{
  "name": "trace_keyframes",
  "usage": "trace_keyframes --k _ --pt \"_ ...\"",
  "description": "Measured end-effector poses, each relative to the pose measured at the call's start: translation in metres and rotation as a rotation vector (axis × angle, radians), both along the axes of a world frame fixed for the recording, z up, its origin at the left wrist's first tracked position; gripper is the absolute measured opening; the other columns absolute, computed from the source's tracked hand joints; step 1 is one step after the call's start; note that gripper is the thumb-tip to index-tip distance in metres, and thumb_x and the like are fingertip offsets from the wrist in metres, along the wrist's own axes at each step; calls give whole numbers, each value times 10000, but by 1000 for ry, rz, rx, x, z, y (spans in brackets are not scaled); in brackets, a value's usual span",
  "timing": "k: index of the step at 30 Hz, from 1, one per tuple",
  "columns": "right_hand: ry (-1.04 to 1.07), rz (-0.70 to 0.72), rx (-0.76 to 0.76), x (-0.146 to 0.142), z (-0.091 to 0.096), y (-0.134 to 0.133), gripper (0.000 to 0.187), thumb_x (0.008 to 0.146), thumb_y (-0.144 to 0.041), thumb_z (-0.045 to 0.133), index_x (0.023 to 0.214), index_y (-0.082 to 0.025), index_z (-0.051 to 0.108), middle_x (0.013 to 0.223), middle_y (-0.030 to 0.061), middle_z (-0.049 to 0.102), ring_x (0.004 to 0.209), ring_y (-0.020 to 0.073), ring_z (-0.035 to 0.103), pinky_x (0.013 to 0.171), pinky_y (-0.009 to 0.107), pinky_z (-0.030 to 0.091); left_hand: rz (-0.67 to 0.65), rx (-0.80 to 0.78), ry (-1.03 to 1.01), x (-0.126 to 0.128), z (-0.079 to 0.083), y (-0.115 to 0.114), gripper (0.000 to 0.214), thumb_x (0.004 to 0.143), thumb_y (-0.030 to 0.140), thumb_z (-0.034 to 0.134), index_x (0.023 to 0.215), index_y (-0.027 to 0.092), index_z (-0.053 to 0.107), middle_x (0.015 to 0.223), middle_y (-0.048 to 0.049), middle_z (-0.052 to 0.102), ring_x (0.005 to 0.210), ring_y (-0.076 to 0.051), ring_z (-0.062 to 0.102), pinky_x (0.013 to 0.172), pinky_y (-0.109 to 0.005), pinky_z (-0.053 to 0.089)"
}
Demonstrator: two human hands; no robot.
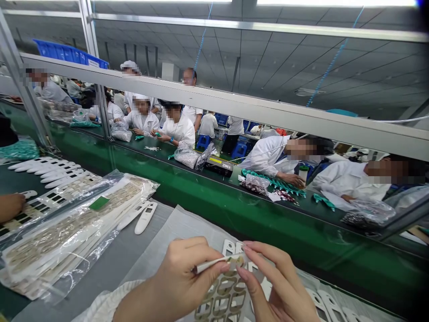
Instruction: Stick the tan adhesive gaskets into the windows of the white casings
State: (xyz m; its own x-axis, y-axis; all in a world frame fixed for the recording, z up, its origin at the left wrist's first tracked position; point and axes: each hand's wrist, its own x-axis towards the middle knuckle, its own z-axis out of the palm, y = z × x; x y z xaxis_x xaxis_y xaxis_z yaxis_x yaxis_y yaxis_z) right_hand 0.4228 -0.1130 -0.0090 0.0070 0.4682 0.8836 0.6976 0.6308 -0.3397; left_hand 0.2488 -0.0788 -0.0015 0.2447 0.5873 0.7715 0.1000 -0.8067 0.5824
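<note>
My left hand (pixel 182 279) is closed in a pinch on a thin white tool (pixel 214 263), its tip at a small clear sticker. My right hand (pixel 273 279) pinches the same small sticker (pixel 236 260) with thumb and forefinger. Both hands hover just above a sticker sheet (pixel 223 297) with rows of cut-out window shapes, which lies on a clear plastic sheet (pixel 181 228) on the workbench.
Plastic bags of sticker sheets (pixel 67 232) lie at left, beside white thermometer housings (pixel 145 218) and a row of more housings (pixel 50 172). Another person's hand (pixel 10 205) rests at far left. A green conveyor (pixel 234 201) runs across; white-coated workers sit beyond it.
</note>
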Motion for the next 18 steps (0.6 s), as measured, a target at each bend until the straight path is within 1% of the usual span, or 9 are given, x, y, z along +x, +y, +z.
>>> trace_keyframes --k 3,5,7,11,15,18 --pt "-79 82 21 6 0 4 266 793 -20 654 996 -188 691 939 97 670 866 219 649 653 328 567 33 121 87 -1 -1 0 118 906 149 593 861 134 701 588 -9 573 490 -87 492 477 -207 351" --pt "-54 100 37 8 1 5 231 774 -19 667 925 -193 688 864 76 670 835 218 648 657 342 569 59 199 136 -1 -2 0 96 908 148 594 871 131 681 589 1 555 486 -85 470 472 -218 330" --pt "-27 117 44 8 2 5 227 762 -9 672 897 -192 683 836 68 672 828 222 646 670 363 568 70 240 156 -1 -3 0 75 903 150 604 868 129 667 593 4 550 491 -88 470 473 -224 327" --pt "-5 141 79 5 5 4 258 738 27 683 886 -184 685 831 61 690 836 222 645 680 374 559 80 222 152 -1 -3 0 57 897 154 612 880 133 662 600 2 556 495 -95 488 477 -227 340" --pt "11 111 121 2 6 3 272 715 28 713 873 -192 689 801 39 710 861 221 656 692 359 565 76 206 136 -2 -3 -1 59 897 153 610 909 142 667 611 -1 579 503 -96 506 488 -221 358" --pt "41 101 112 0 6 3 257 729 16 703 876 -194 682 812 36 726 868 223 668 708 365 573 79 191 128 -1 -4 -2 52 897 155 614 907 149 665 623 -3 597 506 -94 507 493 -219 360"
